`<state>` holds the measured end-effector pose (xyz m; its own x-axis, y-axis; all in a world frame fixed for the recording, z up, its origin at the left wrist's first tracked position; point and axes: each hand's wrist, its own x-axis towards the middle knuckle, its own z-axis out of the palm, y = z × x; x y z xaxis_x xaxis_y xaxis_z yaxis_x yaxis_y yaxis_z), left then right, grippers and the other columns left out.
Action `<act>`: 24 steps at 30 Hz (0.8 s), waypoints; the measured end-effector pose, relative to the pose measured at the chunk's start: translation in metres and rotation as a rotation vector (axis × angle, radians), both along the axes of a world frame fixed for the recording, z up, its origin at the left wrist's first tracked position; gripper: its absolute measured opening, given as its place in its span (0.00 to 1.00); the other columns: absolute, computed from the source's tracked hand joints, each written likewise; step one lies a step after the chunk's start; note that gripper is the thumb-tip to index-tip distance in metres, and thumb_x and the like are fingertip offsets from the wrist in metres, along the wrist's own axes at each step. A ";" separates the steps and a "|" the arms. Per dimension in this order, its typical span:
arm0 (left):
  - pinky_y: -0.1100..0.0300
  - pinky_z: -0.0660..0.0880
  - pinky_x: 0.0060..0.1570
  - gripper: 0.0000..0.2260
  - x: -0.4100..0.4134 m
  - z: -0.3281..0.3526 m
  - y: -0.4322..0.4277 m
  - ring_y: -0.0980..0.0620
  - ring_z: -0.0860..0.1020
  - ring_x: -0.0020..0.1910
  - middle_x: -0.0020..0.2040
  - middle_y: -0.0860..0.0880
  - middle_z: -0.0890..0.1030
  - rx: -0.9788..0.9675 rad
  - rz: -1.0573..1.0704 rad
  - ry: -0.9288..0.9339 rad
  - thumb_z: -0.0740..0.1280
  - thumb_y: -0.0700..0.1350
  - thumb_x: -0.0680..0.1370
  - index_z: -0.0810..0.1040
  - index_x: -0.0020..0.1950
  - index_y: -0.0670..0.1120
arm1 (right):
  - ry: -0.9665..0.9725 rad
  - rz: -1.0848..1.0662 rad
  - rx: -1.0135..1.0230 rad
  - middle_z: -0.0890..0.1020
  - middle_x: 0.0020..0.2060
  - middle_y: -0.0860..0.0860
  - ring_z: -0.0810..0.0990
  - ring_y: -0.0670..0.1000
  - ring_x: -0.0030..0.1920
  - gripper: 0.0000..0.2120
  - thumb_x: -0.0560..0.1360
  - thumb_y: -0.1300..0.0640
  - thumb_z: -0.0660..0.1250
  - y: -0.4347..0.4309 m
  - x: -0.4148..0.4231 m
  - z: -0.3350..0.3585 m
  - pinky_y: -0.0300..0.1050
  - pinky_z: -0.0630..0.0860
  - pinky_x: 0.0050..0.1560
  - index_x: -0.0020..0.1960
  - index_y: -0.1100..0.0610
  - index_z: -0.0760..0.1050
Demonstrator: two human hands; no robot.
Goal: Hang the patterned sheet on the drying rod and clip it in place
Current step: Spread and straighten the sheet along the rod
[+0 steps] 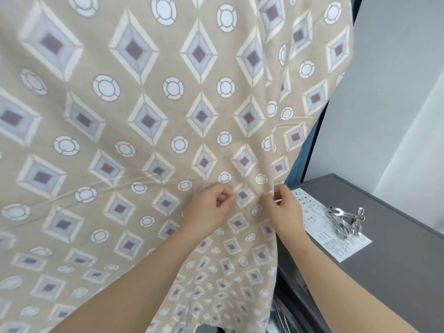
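Note:
The patterned sheet (pixel 149 121), beige with purple diamonds and white circles, hangs in front of me and fills most of the head view. The drying rod is hidden above the frame. My left hand (pixel 209 207) pinches a fold of the sheet with curled fingers. Close beside it, my right hand (pixel 281 210) pinches the fabric between thumb and fingertips. Creases run left from my left hand. Metal clips (pixel 346 222) lie on the grey machine to the right, apart from both hands.
A grey appliance top (pixel 396 260) stands at the right, with a printed label (pixel 336 234) under the clips. Behind it are a pale wall (pixel 396 92) and a dark teal strip (pixel 310 150) along the sheet's right edge.

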<state>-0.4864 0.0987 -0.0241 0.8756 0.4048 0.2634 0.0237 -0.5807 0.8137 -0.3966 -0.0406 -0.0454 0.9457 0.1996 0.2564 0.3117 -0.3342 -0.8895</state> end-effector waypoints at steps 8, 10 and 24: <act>0.61 0.74 0.48 0.08 -0.001 0.073 0.005 0.64 0.77 0.39 0.39 0.60 0.80 0.141 -0.004 -0.209 0.66 0.46 0.76 0.73 0.42 0.60 | -0.142 0.126 0.168 0.77 0.37 0.44 0.74 0.41 0.37 0.04 0.77 0.53 0.63 0.021 -0.009 0.077 0.29 0.69 0.38 0.42 0.49 0.72; 0.62 0.74 0.48 0.05 -0.003 0.096 0.009 0.65 0.77 0.41 0.39 0.62 0.78 0.207 0.001 -0.254 0.65 0.46 0.77 0.75 0.44 0.57 | -0.209 0.161 0.197 0.77 0.36 0.45 0.74 0.42 0.37 0.04 0.77 0.52 0.62 0.027 -0.009 0.101 0.34 0.70 0.41 0.43 0.49 0.72; 0.62 0.66 0.47 0.13 -0.016 0.263 0.080 0.52 0.74 0.50 0.45 0.56 0.79 0.962 0.108 -0.566 0.58 0.54 0.75 0.79 0.47 0.49 | -0.648 0.097 0.199 0.77 0.41 0.48 0.76 0.47 0.41 0.04 0.76 0.54 0.61 0.078 -0.016 0.274 0.44 0.73 0.45 0.44 0.53 0.73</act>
<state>-0.5026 0.1785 0.2392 0.5029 -0.1149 0.8566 -0.1190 -0.9909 -0.0631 -0.4129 0.0373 0.2288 0.5690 0.1665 0.8053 0.8222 -0.1273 -0.5547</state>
